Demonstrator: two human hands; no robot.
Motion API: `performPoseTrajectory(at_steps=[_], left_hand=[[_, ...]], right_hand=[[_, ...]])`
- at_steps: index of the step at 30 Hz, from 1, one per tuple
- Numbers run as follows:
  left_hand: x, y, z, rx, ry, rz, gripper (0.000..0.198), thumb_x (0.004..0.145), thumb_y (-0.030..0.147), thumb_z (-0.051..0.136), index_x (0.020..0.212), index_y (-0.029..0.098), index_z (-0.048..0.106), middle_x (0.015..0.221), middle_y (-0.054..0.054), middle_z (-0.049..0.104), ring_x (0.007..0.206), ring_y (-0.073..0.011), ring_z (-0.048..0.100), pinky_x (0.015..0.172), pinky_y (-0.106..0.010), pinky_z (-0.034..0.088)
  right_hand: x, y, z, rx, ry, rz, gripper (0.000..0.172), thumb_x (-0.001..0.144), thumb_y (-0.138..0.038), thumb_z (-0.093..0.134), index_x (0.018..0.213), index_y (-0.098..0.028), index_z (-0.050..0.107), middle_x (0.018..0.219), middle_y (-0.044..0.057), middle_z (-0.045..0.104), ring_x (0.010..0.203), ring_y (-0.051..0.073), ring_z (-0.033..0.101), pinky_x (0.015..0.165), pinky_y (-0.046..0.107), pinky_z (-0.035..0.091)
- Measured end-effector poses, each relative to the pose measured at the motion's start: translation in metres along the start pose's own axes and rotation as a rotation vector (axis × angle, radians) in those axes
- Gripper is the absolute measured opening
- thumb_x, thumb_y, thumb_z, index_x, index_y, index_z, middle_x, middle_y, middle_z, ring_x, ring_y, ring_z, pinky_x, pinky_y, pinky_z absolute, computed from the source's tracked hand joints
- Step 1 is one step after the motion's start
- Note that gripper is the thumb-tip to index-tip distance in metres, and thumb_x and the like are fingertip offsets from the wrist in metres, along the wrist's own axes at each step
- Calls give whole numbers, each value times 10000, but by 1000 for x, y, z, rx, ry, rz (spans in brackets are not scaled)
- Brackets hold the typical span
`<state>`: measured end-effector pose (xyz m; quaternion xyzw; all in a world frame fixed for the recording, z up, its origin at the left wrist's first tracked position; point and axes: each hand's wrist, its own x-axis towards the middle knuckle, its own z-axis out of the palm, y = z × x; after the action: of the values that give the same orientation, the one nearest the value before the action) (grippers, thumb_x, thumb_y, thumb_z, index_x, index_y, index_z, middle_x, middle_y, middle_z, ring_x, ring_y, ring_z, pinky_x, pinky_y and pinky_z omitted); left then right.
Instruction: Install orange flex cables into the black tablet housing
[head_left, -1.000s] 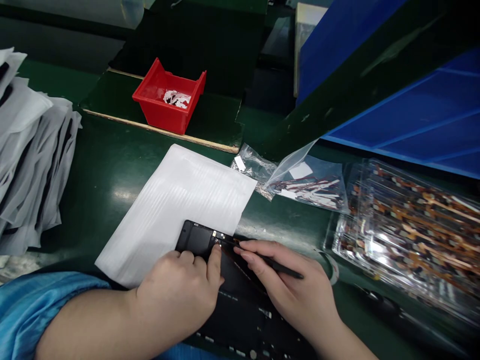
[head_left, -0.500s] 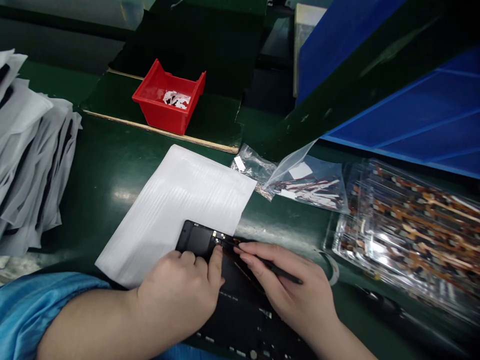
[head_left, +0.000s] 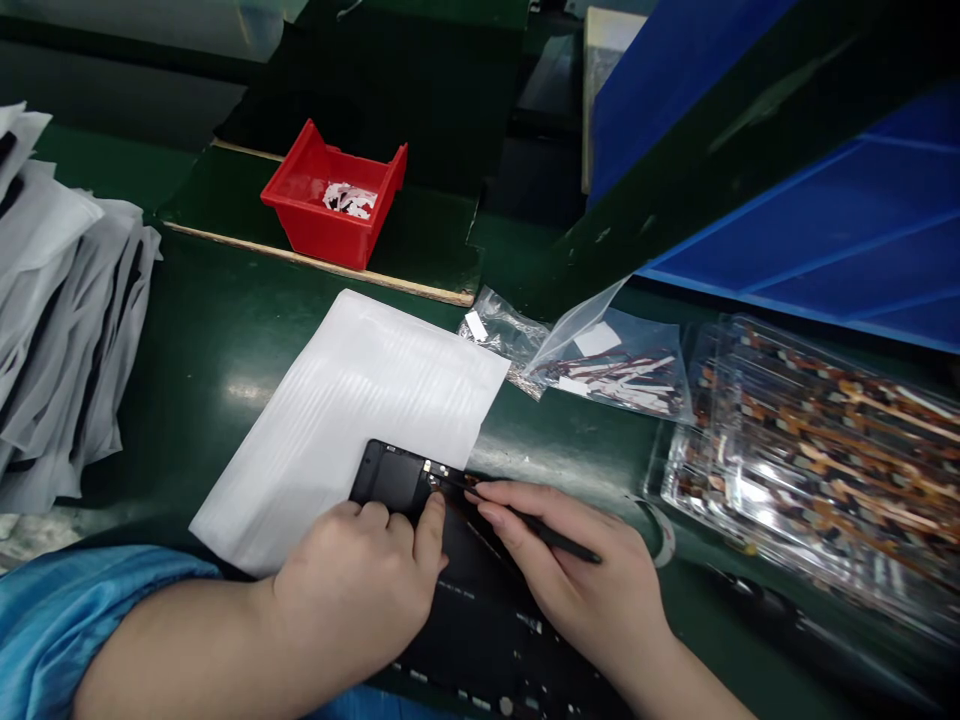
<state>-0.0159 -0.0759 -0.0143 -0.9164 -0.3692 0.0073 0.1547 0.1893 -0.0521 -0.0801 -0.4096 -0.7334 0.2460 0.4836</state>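
While both hands crowd its upper end, the black panel [head_left: 480, 615] lies flat in front of the person, its upper left corner over the white sleeve [head_left: 349, 400]. Long axis: we can't pin it down, since the hands and the lower edge cut off much of it. Small metal bits [head_left: 439, 474] sit near the top edge, and these are what both hands meet at.

From the right grip, the bits lie to the left and slightly up; the left index finger is right there too, so we call the left hand nearer. The right hand [head_left: 589, 575] pinches a thin black tool [head_left: 559, 537] between thumb and forefinger, pen style, with the tool slanting from its tip at the bits down to the right. The left hand [head_left: 364, 575] comes in from the lower left, back of the hand up, index pointing onto the panel, other fingers curled; we can't tell whether it grips anything.

Farther out on the green worktop [head_left: 210, 310]: clear bags of small parts [head_left: 615, 370] above the right hand, clear trays [head_left: 810, 470] to the right, a red bin [head_left: 330, 205] beyond the sleeve, piled sleeves [head_left: 71, 310] far left.
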Motion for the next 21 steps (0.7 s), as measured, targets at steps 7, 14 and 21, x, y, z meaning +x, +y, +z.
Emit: performPoseTrajectory(at_steps=[7, 14, 21], left_hand=[[1, 1, 1, 12, 21, -22, 566, 705, 311, 870, 1208, 88, 732, 619, -23, 561, 517, -192, 537, 405, -330, 426], [0, -2, -3, 1, 27, -73, 419, 826, 310, 776, 1192, 108, 741, 617, -11, 537, 522, -187, 536, 426, -330, 403], [0, -6, -3, 20, 44, -83, 365, 860, 279, 728, 1186, 114, 744, 607, -8, 509, 522, -193, 523, 444, -335, 374]], right_hand=[[0, 1, 1, 8, 6, 8, 114, 965, -137, 645, 1050, -193, 697, 1005, -27, 726, 880, 73, 714, 811, 122, 572], [0, 3, 3, 28, 15, -12, 131, 972, -128, 641, 1071, -200, 690, 1026, -47, 719, 921, 44, 703, 853, 85, 543], [1, 2, 1, 37, 17, -18, 133, 975, -129, 638, 1078, -200, 680, 1015, -55, 717, 901, 37, 699, 827, 90, 538]])
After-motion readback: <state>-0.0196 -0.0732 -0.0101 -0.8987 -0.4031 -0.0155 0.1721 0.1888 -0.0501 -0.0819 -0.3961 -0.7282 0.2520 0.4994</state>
